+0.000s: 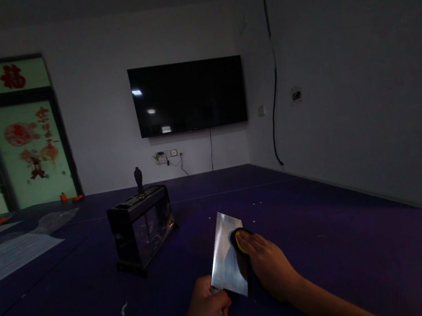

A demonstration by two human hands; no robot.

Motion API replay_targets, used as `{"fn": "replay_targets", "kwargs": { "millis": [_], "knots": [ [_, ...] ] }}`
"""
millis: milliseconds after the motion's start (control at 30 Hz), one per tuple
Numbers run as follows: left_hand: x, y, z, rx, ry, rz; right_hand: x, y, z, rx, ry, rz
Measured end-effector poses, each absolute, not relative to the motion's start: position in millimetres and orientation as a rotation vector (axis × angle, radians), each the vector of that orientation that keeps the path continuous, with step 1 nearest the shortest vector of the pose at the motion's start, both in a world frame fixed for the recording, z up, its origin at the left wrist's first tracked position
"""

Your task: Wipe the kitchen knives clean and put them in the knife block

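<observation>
A broad steel cleaver (224, 254) points away from me over the dark purple table (329, 246). My left hand (208, 310) is closed round its handle near the bottom edge of the view. My right hand (268, 264) lies on the blade's right side, fingers pressing a small yellow and black pad (240, 239) against the steel. A black knife block (142, 227) with clear sides stands just beyond and to the left, one dark handle (139, 181) sticking up from its top.
White paper sheets (10, 256) and a clear plastic bag (55, 221) lie at the far left of the table. A wall-mounted TV (189, 95) hangs ahead. A window with red decorations (26, 134) is at the left.
</observation>
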State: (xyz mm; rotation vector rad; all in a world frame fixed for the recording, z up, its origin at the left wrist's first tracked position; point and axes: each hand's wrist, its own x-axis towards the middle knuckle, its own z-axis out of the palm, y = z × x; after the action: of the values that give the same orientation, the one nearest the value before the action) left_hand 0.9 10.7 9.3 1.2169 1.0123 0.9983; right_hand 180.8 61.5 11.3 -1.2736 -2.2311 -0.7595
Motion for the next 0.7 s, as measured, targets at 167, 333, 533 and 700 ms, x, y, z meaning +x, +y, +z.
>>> {"fn": "replay_targets", "kwargs": {
  "millis": [167, 333, 533, 700],
  "knots": [
    [2, 10, 12, 1.238, 1.02, 0.986, 181, 62, 9, -1.204, -2.208, -0.735],
    [3, 9, 14, 1.26, 1.039, 0.965, 178, 56, 18, -1.04, -2.289, -0.616],
    [4, 12, 11, 1.354, 1.074, 0.997, 166, 40, 31, -0.878, -2.389, -0.567],
    [3, 13, 9, 1.327, 1.063, 0.99, 163, 43, 29, -0.88, -2.367, -0.495]
  ]
}}
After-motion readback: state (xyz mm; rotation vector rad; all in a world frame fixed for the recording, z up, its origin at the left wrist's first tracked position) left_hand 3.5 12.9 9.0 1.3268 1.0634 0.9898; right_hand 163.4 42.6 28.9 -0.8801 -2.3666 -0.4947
